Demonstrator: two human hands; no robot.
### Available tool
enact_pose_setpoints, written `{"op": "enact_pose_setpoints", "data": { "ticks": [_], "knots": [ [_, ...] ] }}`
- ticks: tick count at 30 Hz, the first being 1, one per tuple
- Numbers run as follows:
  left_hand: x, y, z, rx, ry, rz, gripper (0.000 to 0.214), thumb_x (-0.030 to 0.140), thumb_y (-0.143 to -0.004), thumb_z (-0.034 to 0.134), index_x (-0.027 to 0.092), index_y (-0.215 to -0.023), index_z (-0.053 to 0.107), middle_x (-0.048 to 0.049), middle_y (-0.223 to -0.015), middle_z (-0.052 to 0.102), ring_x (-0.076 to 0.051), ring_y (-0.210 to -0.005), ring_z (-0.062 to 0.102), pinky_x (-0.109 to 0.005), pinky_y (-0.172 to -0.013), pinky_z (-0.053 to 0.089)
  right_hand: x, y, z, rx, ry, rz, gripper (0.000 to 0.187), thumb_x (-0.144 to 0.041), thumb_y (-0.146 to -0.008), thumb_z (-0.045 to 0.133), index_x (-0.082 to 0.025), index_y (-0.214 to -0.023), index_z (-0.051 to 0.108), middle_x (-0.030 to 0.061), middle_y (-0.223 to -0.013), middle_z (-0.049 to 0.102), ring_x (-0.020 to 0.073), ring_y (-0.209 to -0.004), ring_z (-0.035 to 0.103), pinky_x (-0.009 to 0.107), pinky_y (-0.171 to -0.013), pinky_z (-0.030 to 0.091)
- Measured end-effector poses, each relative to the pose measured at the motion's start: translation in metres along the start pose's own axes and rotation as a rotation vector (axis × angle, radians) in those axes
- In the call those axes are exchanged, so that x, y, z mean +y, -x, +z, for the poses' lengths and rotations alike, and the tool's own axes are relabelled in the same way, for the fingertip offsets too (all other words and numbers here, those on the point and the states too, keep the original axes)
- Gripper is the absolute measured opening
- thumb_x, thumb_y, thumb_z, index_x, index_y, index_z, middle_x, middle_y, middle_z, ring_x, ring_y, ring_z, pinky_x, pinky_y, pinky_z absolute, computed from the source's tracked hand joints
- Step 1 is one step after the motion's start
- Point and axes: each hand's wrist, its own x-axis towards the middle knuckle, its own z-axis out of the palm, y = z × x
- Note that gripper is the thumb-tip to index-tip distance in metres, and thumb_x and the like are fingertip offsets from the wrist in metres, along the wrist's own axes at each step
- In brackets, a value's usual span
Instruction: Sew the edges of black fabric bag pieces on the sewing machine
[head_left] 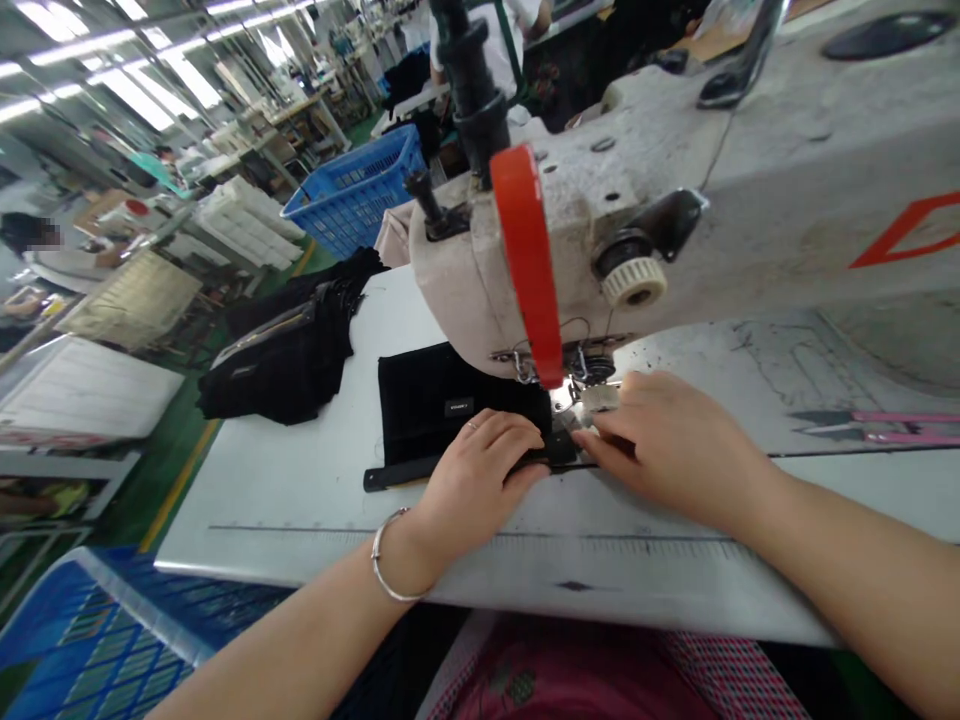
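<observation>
A black fabric piece (420, 390) with a small woven label (458, 407) lies flat on the sewing machine table, its right end by the needle area. Along its near edge runs a dark strip (397, 474). My left hand (487, 455) rests on the strip and fabric, fingers curled, thumb toward the presser foot; what the fingertips pinch is partly hidden. Just right of the presser foot (568, 395), my right hand (667, 435) has its thumb and fingers bent close at the fabric's right end. Whatever lies between those fingers is hard to make out.
The sewing machine head (675, 200) with a red guard (527, 265) stands over the work. Pink-handled thread snips (885, 425) lie at right. A pile of black pieces (292, 340) sits at the table's left end. Blue baskets (360, 190) stand beyond; people work in the background.
</observation>
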Motion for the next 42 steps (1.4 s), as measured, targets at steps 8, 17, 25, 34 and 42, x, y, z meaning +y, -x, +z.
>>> {"op": "enact_pose_setpoints", "data": {
  "ticks": [8, 17, 25, 34, 42],
  "knots": [
    [0.0, 0.005, 0.0, 0.075, -0.003, -0.037, 0.041, 0.019, -0.085, 0.069, 0.021, -0.124, 0.056, -0.0079, -0.119, 0.064, -0.023, -0.113, 0.057, -0.045, -0.1, 0.048, -0.008, 0.004, -0.001, 0.04, -0.382, -0.116, 0.017, -0.02, -0.091, 0.056, -0.02, -0.081, 0.07, 0.003, -0.079, 0.061, 0.0202, -0.082, 0.052, 0.035, -0.077, 0.038],
    [0.002, 0.01, -0.002, 0.117, 0.0, -0.047, 0.03, 0.011, -0.083, 0.07, 0.02, -0.11, 0.065, -0.0053, -0.112, 0.069, -0.02, -0.105, 0.063, -0.039, -0.093, 0.052, -0.011, 0.003, 0.004, 0.035, -0.408, -0.145, 0.018, -0.019, -0.093, 0.055, -0.019, -0.079, 0.067, 0.0025, -0.08, 0.062, 0.0201, -0.083, 0.054, 0.038, -0.082, 0.04],
    [0.0, 0.013, -0.001, 0.041, -0.074, 0.021, 0.026, 0.009, -0.086, 0.064, 0.02, -0.111, 0.065, -0.0051, -0.118, 0.069, -0.019, -0.105, 0.066, -0.038, -0.092, 0.053, -0.013, 0.003, 0.009, 0.024, -0.361, -0.149, 0.015, -0.016, -0.09, 0.057, -0.019, -0.077, 0.064, 0.0034, -0.082, 0.063, 0.0211, -0.083, 0.055, 0.039, -0.079, 0.041],
    [0.012, 0.001, 0.004, 0.054, 0.029, -0.02, 0.021, 0.007, -0.087, 0.061, 0.019, -0.103, 0.067, -0.0044, -0.108, 0.071, -0.019, -0.103, 0.066, -0.04, -0.093, 0.053, -0.004, 0.005, -0.002, 0.003, -0.338, -0.123, 0.017, -0.017, -0.085, 0.059, -0.021, -0.069, 0.06, 0.001, -0.073, 0.059, 0.02, -0.076, 0.053, 0.036, -0.073, 0.039],
    [0.017, 0.001, 0.01, 0.084, 0.06, -0.123, 0.018, 0.01, -0.087, 0.061, 0.017, -0.104, 0.06, -0.0063, -0.11, 0.067, -0.02, -0.106, 0.06, -0.041, -0.095, 0.052, -0.002, 0.008, 0.005, 0.023, -0.316, -0.168, 0.016, -0.021, -0.09, 0.057, -0.02, -0.104, 0.064, 0.0056, -0.106, 0.067, 0.0236, -0.098, 0.059, 0.041, -0.086, 0.047]
  ]
}}
